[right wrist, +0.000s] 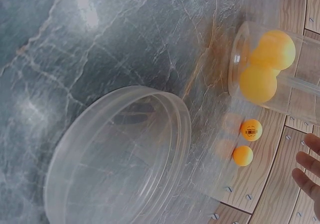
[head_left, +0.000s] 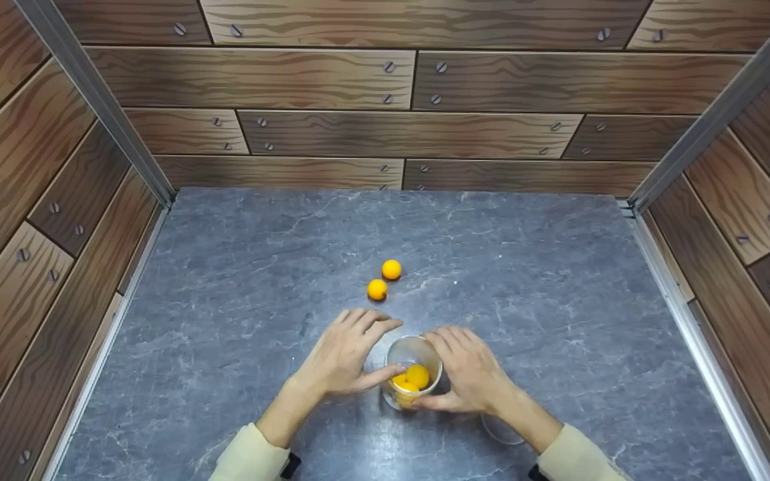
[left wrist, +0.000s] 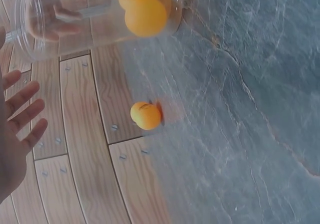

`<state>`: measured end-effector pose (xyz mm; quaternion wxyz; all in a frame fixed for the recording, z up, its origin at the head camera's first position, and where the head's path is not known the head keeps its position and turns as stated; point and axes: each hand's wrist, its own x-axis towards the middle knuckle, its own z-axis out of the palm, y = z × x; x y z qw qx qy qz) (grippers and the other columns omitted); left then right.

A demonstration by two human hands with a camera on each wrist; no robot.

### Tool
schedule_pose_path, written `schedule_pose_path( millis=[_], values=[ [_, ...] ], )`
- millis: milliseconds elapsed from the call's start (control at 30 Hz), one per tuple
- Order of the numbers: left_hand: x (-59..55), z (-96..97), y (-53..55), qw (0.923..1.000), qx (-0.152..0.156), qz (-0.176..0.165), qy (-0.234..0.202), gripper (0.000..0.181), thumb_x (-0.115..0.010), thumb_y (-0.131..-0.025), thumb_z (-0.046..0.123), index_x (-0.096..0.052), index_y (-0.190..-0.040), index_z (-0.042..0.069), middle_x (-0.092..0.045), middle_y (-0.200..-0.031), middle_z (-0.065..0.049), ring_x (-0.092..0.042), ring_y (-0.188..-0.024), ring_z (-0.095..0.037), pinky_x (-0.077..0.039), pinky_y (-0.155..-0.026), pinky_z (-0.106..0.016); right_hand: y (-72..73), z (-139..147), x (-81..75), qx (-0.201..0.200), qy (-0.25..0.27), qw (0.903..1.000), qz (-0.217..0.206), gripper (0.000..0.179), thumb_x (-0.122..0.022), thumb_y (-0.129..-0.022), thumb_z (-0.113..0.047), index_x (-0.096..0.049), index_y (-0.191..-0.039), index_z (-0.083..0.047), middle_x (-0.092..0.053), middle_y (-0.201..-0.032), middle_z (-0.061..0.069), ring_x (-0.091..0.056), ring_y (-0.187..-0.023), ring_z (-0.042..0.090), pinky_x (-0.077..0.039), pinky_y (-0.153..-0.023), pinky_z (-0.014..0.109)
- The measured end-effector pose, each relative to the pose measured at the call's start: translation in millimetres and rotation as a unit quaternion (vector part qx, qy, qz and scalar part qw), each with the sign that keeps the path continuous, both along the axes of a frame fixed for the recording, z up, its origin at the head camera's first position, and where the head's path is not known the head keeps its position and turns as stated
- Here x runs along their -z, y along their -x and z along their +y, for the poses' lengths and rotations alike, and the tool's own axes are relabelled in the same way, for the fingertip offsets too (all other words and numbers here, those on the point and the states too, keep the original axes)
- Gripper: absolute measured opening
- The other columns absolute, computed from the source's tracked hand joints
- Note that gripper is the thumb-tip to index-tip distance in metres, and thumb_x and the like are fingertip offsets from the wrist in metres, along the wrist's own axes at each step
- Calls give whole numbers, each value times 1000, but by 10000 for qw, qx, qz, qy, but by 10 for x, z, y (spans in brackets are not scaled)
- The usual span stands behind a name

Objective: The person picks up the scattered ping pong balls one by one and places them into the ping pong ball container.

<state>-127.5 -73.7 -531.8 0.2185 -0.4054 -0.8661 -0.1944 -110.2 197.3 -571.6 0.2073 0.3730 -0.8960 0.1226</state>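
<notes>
A clear plastic jar (head_left: 414, 351) stands upright between my hands, with orange table tennis balls (head_left: 418, 377) at its bottom. My left hand (head_left: 348, 354) is beside the jar, its fingers loosely extended and apart from the wall, while the thumb reaches to the rim. On the other side my right hand (head_left: 468, 367) holds the jar near the top, fingers at the right rim and thumb at the front. The right wrist view shows some right fingertips (right wrist: 307, 171) but not the thumb. Two more orange balls (head_left: 377, 289) lie on the table beyond the jar.
A round clear lid (right wrist: 120, 159) lies on the table to the right of the jar, partly under my right forearm in the head view. The grey marbled table (head_left: 238, 267) is bounded by wood-patterned walls (head_left: 331, 133) at the back and both sides.
</notes>
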Motion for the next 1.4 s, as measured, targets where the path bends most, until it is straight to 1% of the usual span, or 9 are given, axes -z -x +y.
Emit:
schedule_pose_path(
  millis=[200,333,467,633,733,933,1067,1167,1400],
  values=[
    [-18,-56,65,9999,-37,-26,134,68,-78,-86,59,-64,-138,16,-70,-129,0,-65,-115,-19,-53,-97,-36,2,3,10,11,-7,10000,-2,99,-62,-76,-91,-62,-132,-9,-70,-118,4,-67,-108,21,-58,-92,37],
    [-13,-94,106,9996,-66,-28,263,69,-74,-89,61,-63,-140,16,-69,-132,-1,-64,-119,-19,-53,-100,-37,0,0,3,29,-51,10000,3,100,-63,-75,-91,-62,-132,-9,-70,-119,5,-67,-109,22,-58,-93,38],
    [1,-128,140,9994,-77,-12,334,70,-71,-91,63,-62,-142,16,-69,-132,-1,-65,-119,-19,-54,-98,-36,-8,-2,-5,51,-88,9999,-3,100,-64,-75,-91,-62,-132,-9,-70,-119,5,-67,-110,22,-58,-94,39],
    [22,-176,202,9981,-279,218,508,70,-66,-93,67,-63,-140,17,-70,-128,-1,-65,-115,-20,-54,-96,-37,-11,-1,-10,53,-93,9999,-2,100,-65,-74,-90,-62,-132,-9,-70,-119,5,-67,-110,22,-58,-95,39],
    [39,-204,246,9969,-434,277,596,70,-65,-93,68,-63,-140,17,-70,-126,-1,-65,-112,-20,-54,-96,-38,-5,1,-6,48,-85,10000,16,101,-64,-74,-91,-62,-132,-9,-70,-119,5,-67,-110,22,-58,-95,38],
    [100,-238,337,9966,-559,129,587,67,-70,-91,65,-65,-139,17,-71,-126,-2,-65,-111,-22,-55,-95,-40,10,3,-1,12,-65,9999,83,99,-61,-75,-92,-62,-131,-11,-70,-117,3,-66,-108,21,-57,-93,37],
    [133,-249,414,9960,-613,17,644,65,-69,-92,65,-65,-138,18,-70,-127,-3,-65,-112,-23,-55,-98,-41,13,9,-7,15,-96,9999,80,100,-62,-74,-93,-62,-131,-10,-70,-118,3,-66,-109,20,-57,-93,37],
    [155,-257,463,9953,-673,-102,691,65,-67,-93,66,-65,-137,18,-70,-128,-4,-66,-113,-24,-56,-100,-42,8,4,-8,23,-114,9999,40,100,-64,-73,-92,-62,-132,-11,-70,-118,3,-66,-110,20,-57,-94,37],
    [254,-247,571,9929,-929,-286,690,65,-68,-93,65,-66,-136,16,-71,-125,-5,-66,-114,-26,-56,-101,-45,-5,1,-14,74,-123,9999,4,100,-73,-69,-88,-62,-132,-11,-69,-119,4,-66,-110,21,-57,-94,39]
  ],
)
